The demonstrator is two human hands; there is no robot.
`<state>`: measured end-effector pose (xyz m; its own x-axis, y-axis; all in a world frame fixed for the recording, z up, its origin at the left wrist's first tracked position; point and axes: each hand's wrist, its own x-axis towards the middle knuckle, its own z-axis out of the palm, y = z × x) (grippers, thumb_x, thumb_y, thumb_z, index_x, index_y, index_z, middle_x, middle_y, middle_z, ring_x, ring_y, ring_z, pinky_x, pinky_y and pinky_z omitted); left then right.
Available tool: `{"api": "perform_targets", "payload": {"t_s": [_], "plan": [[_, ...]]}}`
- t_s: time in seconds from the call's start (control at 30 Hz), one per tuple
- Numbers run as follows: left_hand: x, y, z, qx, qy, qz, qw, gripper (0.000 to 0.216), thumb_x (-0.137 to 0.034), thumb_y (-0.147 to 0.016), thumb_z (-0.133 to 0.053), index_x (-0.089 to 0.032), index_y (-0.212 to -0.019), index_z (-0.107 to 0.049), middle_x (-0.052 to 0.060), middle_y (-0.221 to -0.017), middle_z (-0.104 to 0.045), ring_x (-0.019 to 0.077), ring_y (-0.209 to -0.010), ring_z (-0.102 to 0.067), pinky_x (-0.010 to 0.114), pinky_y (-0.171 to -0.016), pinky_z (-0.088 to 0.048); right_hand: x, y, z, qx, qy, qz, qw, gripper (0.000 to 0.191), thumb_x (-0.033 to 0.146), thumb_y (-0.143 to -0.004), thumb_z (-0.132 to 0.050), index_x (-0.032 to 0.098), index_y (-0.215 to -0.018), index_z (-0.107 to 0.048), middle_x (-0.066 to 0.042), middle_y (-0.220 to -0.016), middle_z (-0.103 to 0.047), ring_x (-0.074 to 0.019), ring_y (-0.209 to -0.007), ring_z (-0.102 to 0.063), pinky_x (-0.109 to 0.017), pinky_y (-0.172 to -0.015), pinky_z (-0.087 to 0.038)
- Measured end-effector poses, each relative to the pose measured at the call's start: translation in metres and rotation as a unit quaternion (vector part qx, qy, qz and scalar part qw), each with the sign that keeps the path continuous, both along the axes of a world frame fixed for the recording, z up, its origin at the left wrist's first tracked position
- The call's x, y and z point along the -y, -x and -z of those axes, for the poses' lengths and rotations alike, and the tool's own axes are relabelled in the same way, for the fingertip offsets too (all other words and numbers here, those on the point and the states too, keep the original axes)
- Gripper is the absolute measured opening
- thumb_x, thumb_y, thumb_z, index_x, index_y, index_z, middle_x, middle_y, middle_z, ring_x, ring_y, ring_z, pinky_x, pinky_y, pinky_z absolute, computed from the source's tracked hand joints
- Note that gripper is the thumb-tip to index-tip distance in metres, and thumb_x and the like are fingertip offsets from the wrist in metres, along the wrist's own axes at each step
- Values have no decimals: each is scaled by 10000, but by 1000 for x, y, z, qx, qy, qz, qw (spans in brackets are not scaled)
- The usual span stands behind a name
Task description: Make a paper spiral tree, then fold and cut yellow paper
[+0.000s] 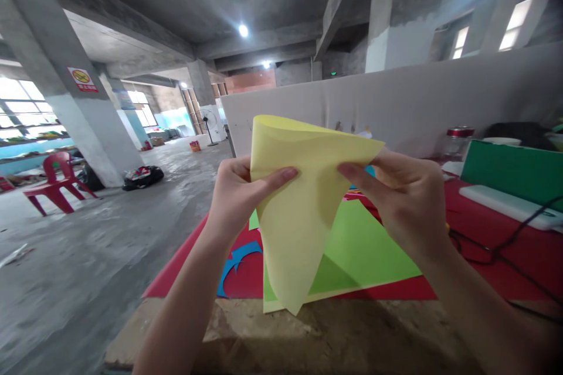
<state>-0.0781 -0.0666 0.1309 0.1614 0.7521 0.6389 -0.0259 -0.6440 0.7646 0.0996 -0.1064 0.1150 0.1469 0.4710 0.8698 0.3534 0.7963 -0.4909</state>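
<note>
Between both hands, a sheet of yellow paper (303,211) is held up, curled over into a cone-like shape with its point hanging down. My left hand (246,187) pinches its left side, thumb across the front and the other fingers behind. At the upper right corner my right hand (400,187) grips the paper the same way, its fingers partly hidden behind. Beneath it, green paper (369,246) lies over a pale yellow sheet on the red table cover (202,263). Cut blue paper scraps (237,261) rest left of the green paper.
At the right are a green board (514,173), a white oblong device (505,205), black cables (497,255) and a red-lidded jar (460,143). A grey partition (396,102) stands behind the table. On the floor at left are a red chair (59,179) and a black bag (143,177).
</note>
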Motion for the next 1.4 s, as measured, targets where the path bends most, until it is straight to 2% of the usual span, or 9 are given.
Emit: {"api": "perform_targets", "payload": {"t_s": [0.23,0.8,0.9,1.17,1.27,1.4], "plan": [[0,0,0,6,2,12,1000,194,-316,-601,-728,-191,-743,-686,20,-765,-698,183,-651,-654,225,-509,-553,4,1,-1,8,5,4,1000,102,251,-740,-612,293,-814,-668,22,-862,-633,-161,-817,-568,-331,-745,-471],[1,0,0,10,10,4,1000,196,-317,-589,-735,-180,-720,-685,17,-732,-695,171,-622,-649,207,-486,-531,6,1,-3,9,8,8,1000,73,244,-727,-628,267,-780,-673,37,-792,-632,-112,-757,-568,-251,-681,-457],[1,0,-1,9,19,7,1000,179,-312,-595,-731,-185,-712,-683,7,-719,-694,159,-610,-645,191,-471,-514,5,1,-4,-7,42,4,999,57,271,-729,-624,263,-753,-676,26,-795,-639,-128,-763,-575,-265,-688,-463],[-16,2,-5,-48,66,54,995,202,-369,-679,-656,-169,-679,-685,19,-668,-679,134,-603,-619,193,-505,-471,-15,-15,-8,-111,149,-88,979,118,320,-711,-632,223,-763,-672,-14,-789,-649,-181,-789,-595,-311,-700,-484],[-27,2,-1,-76,92,62,991,245,-389,-676,-652,-154,-730,-693,40,-690,-676,127,-606,-610,204,-538,-470,-27,-26,-3,-125,198,-102,967,159,329,-680,-653,207,-781,-670,-31,-795,-649,-201,-817,-593,-322,-691,-487],[-45,-3,12,-120,150,103,976,271,-389,-671,-654,-144,-782,-691,58,-754,-672,122,-633,-599,219,-585,-473,-40,-40,11,-139,285,-103,943,170,327,-641,-676,184,-730,-659,-51,-796,-643,-214,-811,-592,-319,-656,-484]]}}
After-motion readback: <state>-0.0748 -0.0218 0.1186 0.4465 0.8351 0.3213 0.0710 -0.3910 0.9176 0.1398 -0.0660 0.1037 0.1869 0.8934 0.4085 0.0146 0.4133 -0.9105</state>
